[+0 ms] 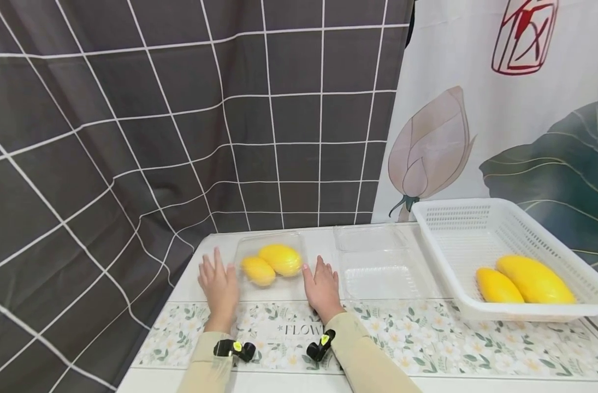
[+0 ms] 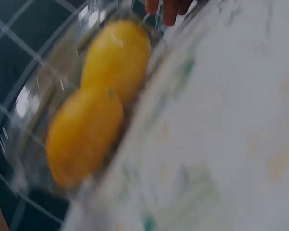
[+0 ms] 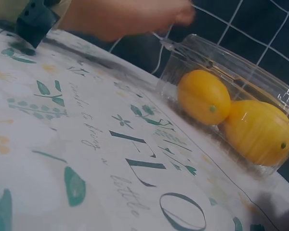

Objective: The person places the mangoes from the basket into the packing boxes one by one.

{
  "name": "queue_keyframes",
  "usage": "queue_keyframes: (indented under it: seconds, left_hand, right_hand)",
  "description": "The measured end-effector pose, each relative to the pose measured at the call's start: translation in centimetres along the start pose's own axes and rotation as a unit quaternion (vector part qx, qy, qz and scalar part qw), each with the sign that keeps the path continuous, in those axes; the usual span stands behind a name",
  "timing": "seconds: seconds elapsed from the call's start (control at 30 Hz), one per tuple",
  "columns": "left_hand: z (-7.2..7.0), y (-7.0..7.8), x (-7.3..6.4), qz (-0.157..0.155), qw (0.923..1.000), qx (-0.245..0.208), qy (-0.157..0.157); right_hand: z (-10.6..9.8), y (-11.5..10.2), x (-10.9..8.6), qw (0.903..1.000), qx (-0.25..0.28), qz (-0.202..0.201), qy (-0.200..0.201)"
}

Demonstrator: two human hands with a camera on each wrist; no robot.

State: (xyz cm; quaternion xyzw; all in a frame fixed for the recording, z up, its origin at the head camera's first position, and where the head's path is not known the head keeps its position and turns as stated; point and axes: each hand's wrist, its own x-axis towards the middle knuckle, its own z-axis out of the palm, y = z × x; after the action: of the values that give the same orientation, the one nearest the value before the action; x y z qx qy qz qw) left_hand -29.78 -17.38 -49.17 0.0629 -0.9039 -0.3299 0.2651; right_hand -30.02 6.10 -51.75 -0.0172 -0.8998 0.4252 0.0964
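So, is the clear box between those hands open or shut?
Shut, it seems: in the right wrist view, the clear box has its lid over two yellow fruits. Whether it's latched, I cannot tell.

Yellow fruits [image 1: 280, 259], transparent box [image 1: 249, 246], white basket [image 1: 525, 310], white-gridded dark grey curtain [image 1: 299, 120], floral runner [image 1: 426, 344]

Yellow fruits [image 1: 280, 259] in seemingly lidded box [image 1: 248, 247]

Observed along the worktop's [image 1: 320, 240] left and back edges: dark grey curtain [image 1: 181, 84], white grid, creased. Noted toward back right corner: white curtain [image 1: 441, 60], printed flower bud [image 1: 428, 147], dark green leaf [image 1: 564, 164].
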Motion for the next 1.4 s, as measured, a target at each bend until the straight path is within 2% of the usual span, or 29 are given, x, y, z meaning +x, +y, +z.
queue_keyframes:
  seconds: [0.03, 0.07, 0.13, 0.17, 0.23, 0.3, 0.37, 0.57, 0.97, 1.13, 1.27, 1.4]
  left_hand:
    - [-0.1, 0.8, 0.0, 0.029, 0.9995, -0.008, 0.006]
    - [-0.1, 1.7, 0.0, 0.068, 0.9977, 0.005, 0.003]
    - [0.3, 3.7, -0.1, 0.137, 0.9892, 0.049, -0.017]
    - [0.6, 4.7, -0.2, 0.162, 0.9832, 0.076, -0.034]
    - [1.6, 6.3, -0.4, 0.197, 0.9707, 0.123, -0.062]
    - [2.6, 7.3, -0.6, 0.21, 0.9601, 0.165, -0.084]
    - [3.4, 7.9, -0.7, 0.208, 0.9546, 0.187, -0.101]
    - [4.8, 8.1, -0.7, 0.18, 0.9519, 0.214, -0.126]
    - [4.7, 8.2, 0.1, 0.15, 0.9465, 0.241, -0.154]
    - [4.5, 7.3, 0.8, 0.136, 0.946, 0.246, -0.162]
    - [4.1, 6.0, 1.5, 0.128, 0.947, 0.245, -0.163]
    - [3.5, 4.6, 2.3, 0.119, 0.9461, 0.248, -0.172]
  right_hand:
    - [0.0, 0.0, -0.1, 1.0, 0.007, 0.0, 0.003]
    - [0.0, 0.0, -0.1, 0.9999, 0.014, -0.002, 0.007]
    - [0.1, 0.1, -0.2, 0.9996, 0.025, -0.006, 0.014]
    - [0.1, 0.1, -0.3, 0.9993, 0.032, -0.008, 0.017]
    - [0.2, 0.1, -0.4, 0.9988, 0.04, -0.013, 0.024]
    - [0.3, 0.2, -0.4, 0.9984, 0.045, -0.017, 0.03]
    - [0.3, 0.2, -0.5, 0.9978, 0.05, -0.02, 0.038]
    - [0.4, 0.3, -0.6, 0.9972, 0.058, -0.023, 0.04]
    - [0.3, 0.3, -0.5, 0.9982, 0.05, -0.016, 0.027]
    - [0.4, 0.4, -0.6, 0.9987, 0.037, -0.019, 0.029]
    - [0.2, 0.3, -0.7, 0.9994, -0.018, -0.023, 0.017]
    - [0.0, 0.2, -0.9, 0.996, -0.083, -0.032, 0.003]
